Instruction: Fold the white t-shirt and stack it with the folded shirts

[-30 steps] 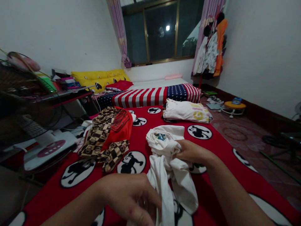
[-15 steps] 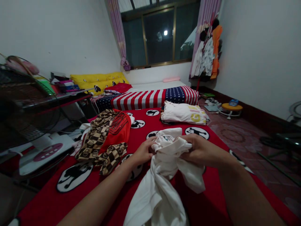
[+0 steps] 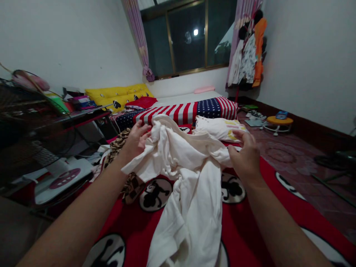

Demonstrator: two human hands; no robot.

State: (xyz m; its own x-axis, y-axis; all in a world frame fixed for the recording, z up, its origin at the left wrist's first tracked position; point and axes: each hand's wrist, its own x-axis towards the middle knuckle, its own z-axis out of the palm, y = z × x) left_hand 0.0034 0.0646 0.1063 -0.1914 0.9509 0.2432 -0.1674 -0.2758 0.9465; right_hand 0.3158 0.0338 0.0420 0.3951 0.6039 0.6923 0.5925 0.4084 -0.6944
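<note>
My left hand (image 3: 136, 141) and my right hand (image 3: 244, 154) hold a crumpled white cotton garment (image 3: 189, 193) up by two edges, stretched between them, with its lower part hanging onto the bed. That garment hides much of a brown checked garment (image 3: 133, 187) lying on the red blanket (image 3: 241, 230), which has black-and-white cartoon circles. Just beyond my right hand lies a folded white shirt with yellow print (image 3: 219, 128).
Flag-patterned bedding (image 3: 183, 113) and yellow pillows (image 3: 119, 92) lie beyond the blanket. A white appliance (image 3: 62, 178) and a cluttered shelf (image 3: 83, 115) stand at the left. A round orange stool (image 3: 279, 120) sits on the tiled floor (image 3: 286, 155) at the right.
My hands have moved apart and lifted the white garment, which was bunched between them and now spreads wider, covering more of the checked garment. The view has tilted slightly.
</note>
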